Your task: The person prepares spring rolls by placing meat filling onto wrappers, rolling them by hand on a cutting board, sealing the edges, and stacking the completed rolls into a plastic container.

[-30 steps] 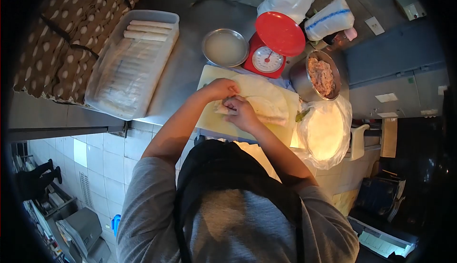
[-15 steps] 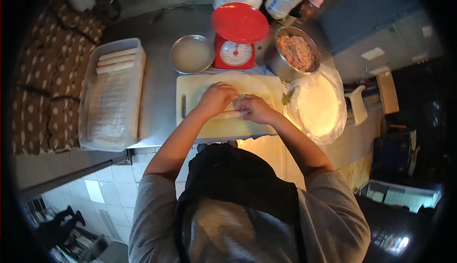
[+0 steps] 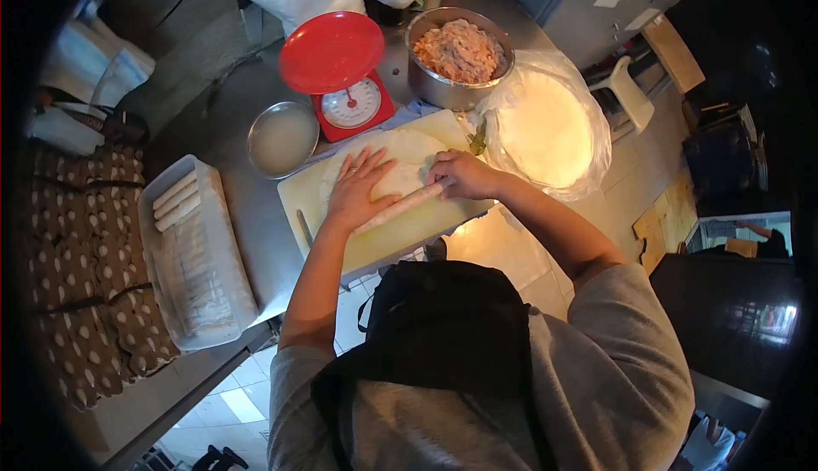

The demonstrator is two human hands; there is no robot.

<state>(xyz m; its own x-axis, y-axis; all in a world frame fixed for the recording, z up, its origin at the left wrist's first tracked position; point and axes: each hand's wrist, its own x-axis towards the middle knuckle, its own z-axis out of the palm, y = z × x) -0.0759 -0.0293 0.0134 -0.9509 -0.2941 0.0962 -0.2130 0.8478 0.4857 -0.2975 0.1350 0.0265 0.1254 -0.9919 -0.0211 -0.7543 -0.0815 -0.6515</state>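
Note:
On the cutting board (image 3: 300,194) lies a round, pale spring roll wrapper (image 3: 409,142). A long, thin spring roll (image 3: 400,209) runs along its near edge, rolled up in part of the dough sheet. My left hand (image 3: 362,188) is flat with fingers spread, resting on the wrapper and the left part of the roll. At the roll's right end, my right hand (image 3: 464,174) has its fingers curled round the tip. Right of the board, a stack of round wrappers (image 3: 545,130) sits in clear plastic.
A steel pot of orange-pink filling (image 3: 460,52), a red kitchen scale (image 3: 349,104) and a metal bowl of cloudy liquid (image 3: 283,138) stand behind the board. Left are a plastic tub (image 3: 243,288) with finished rolls (image 3: 176,200) and stacked egg trays (image 3: 85,258).
My left hand has gone from bent fingers to lying flat and spread. My right hand has moved to the roll's end. The view has turned, so the board now appears tilted.

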